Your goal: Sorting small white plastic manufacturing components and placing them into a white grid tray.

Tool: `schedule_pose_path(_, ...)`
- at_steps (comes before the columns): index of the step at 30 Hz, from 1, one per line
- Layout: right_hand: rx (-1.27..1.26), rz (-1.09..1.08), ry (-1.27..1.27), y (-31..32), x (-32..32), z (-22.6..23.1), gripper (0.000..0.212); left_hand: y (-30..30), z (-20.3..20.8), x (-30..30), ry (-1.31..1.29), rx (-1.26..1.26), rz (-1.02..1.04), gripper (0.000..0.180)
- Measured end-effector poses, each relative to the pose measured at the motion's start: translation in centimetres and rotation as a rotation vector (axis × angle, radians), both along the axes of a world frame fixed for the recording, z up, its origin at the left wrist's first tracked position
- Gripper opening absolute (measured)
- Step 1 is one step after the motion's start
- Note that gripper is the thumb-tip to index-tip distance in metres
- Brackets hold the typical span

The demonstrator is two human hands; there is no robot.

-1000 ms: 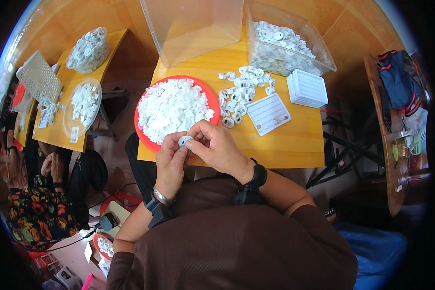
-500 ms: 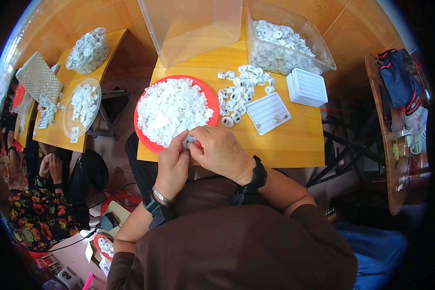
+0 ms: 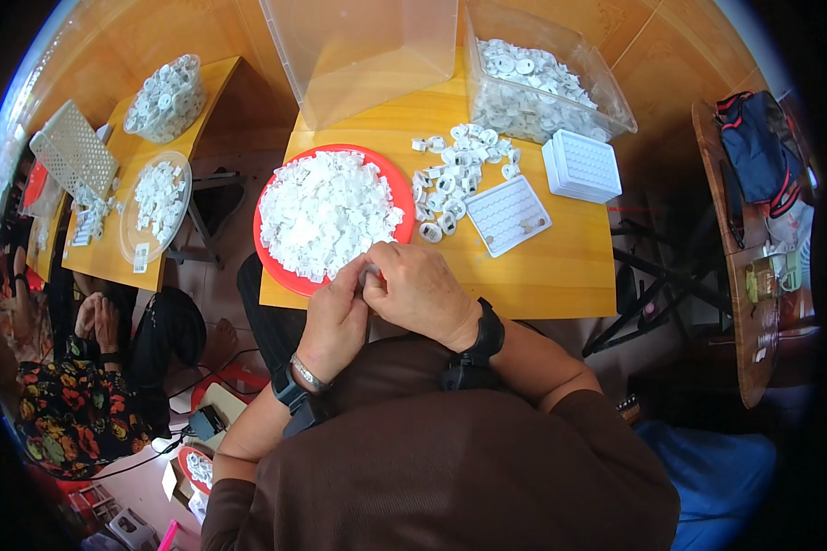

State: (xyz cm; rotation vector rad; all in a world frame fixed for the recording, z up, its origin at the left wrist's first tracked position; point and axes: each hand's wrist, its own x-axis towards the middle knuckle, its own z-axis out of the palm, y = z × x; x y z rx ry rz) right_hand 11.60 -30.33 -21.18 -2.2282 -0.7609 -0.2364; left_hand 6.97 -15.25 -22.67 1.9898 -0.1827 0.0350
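Observation:
Both my hands meet at the near rim of a red round tray [image 3: 408, 195] heaped with small white plastic pieces [image 3: 326, 213]. My left hand [image 3: 334, 310] and my right hand [image 3: 421, 286] pinch a small white-grey plastic part [image 3: 369, 273] between them; fingers cover most of it. To the right of the tray lies a loose cluster of round white parts with dark slots [image 3: 450, 179]. Beyond my right hand, a white tray with rows of small pockets [image 3: 508, 217] rests on the table, with a few small bits near its right corner.
The yellow wooden table [image 3: 560, 275] carries a stack of white trays [image 3: 583, 166], a clear bin of white parts [image 3: 547, 87] and an upright clear plastic box [image 3: 368, 60]. At left, a co-worker's hands [image 3: 98, 318] rest near another table [image 3: 110, 243] with more parts.
My hands have shifted slightly, fingers closing further over the small part, so less of it shows. Otherwise the scene is nearly the same.

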Motion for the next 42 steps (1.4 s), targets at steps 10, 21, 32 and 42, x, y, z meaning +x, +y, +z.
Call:
schedule_pose_path(10,0.015,0.033,-0.009,-0.2,0.1,-0.2,0.010,0.2,0.0,-0.1,0.121,-0.083,0.023,0.044)
schedule_pose_path(21,-0.054,0.083,-0.035,0.0,0.0,0.3,0.010,0.9,-0.4,0.0,0.107,-0.067,-0.004,0.047)
schedule_pose_path(32,0.032,0.030,-0.018,-0.1,-0.1,-0.3,0.008,0.0,1.9,-0.1,0.018,0.123,-0.017,0.041)
schedule_pose_path(42,0.268,0.073,-0.064,-0.1,0.4,0.2,0.014,0.5,0.9,-0.5,0.128,-0.397,0.116,0.026)
